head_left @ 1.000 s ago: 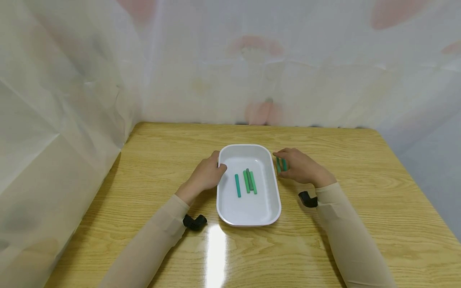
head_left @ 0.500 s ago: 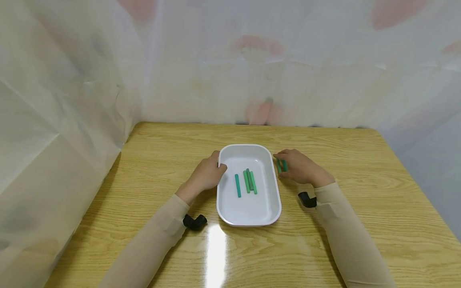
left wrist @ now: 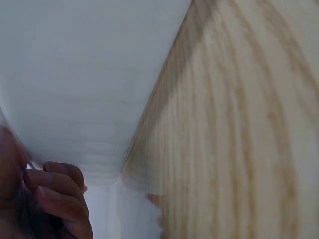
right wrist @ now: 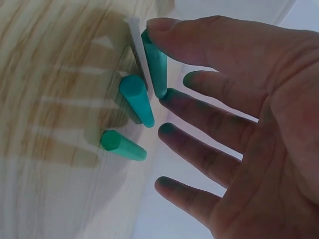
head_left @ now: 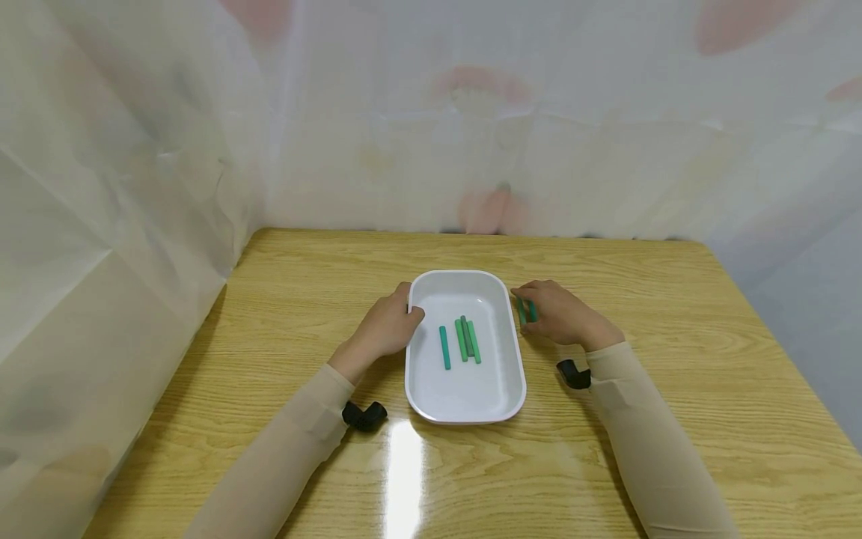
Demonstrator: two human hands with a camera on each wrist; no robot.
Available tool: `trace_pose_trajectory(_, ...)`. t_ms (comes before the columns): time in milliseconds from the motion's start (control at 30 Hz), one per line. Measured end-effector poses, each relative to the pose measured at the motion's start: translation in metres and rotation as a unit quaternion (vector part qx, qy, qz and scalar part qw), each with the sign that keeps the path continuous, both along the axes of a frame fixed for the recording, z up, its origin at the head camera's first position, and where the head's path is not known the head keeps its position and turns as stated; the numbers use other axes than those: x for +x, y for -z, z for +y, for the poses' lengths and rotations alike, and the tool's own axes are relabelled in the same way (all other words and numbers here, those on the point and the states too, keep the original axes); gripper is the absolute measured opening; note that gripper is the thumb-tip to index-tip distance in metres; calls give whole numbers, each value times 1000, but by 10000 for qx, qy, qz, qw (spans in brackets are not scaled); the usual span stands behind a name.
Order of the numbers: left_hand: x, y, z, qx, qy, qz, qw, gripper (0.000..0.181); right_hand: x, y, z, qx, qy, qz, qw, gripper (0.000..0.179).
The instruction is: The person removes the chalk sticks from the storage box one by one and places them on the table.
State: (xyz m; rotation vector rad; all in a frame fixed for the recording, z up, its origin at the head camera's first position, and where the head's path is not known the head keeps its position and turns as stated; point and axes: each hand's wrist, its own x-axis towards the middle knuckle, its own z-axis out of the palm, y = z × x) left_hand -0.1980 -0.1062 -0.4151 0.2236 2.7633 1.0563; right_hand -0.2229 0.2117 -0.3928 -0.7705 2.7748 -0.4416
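Fingers of the left hand (head_left: 384, 326) pinch a white tray (head_left: 465, 393) near the surface (head_left: 310, 292) edge farthest away. Those of the right hand (head_left: 562, 313) pinch a green chalk stick (right wrist: 156, 69).

Plastic-like gloss is seen on the tray (head_left: 434, 393), shiny wood grain on the table (head_left: 673, 322), matt surfaces on the sticks (right wrist: 134, 92).
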Motion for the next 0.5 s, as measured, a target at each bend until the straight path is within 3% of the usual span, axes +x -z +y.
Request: trace_pose_trajectory(500,-1,2,0,15,-32,29,10000,51,-1,3,0,73,50,52,9999,71)
